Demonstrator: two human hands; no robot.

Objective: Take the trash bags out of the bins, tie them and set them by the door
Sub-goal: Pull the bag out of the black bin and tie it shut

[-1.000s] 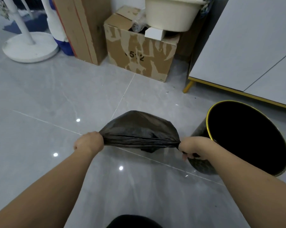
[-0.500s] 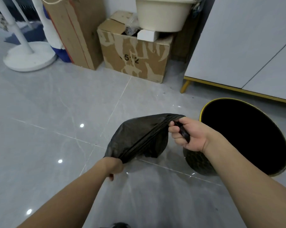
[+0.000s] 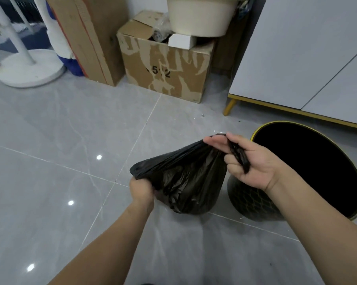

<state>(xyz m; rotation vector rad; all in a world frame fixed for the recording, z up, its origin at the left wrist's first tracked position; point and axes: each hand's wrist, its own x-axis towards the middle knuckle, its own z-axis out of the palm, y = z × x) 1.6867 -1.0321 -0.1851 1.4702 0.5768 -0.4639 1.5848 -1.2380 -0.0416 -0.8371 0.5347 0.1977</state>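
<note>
A black trash bag (image 3: 183,179) hangs between my hands above the grey tiled floor. My left hand (image 3: 142,190) grips the bag's near left corner, low down. My right hand (image 3: 243,161) is higher and to the right, palm towards me, with a twisted strand of the bag's rim running across its fingers and pinched under the thumb. Just right of the bag stands a round black bin (image 3: 255,200) with a yellow rim, its inside dark.
A torn cardboard box (image 3: 165,73) with a cream tub (image 3: 198,17) on top stands at the back. A tall cardboard panel (image 3: 87,38) and a white fan base (image 3: 29,67) are at back left. A white cabinet (image 3: 309,58) with gold legs is at right.
The bag's rim was stretched level between both hands. My right hand has since risen and turned palm-up with its strand, while my left hand dropped lower and closer to me.
</note>
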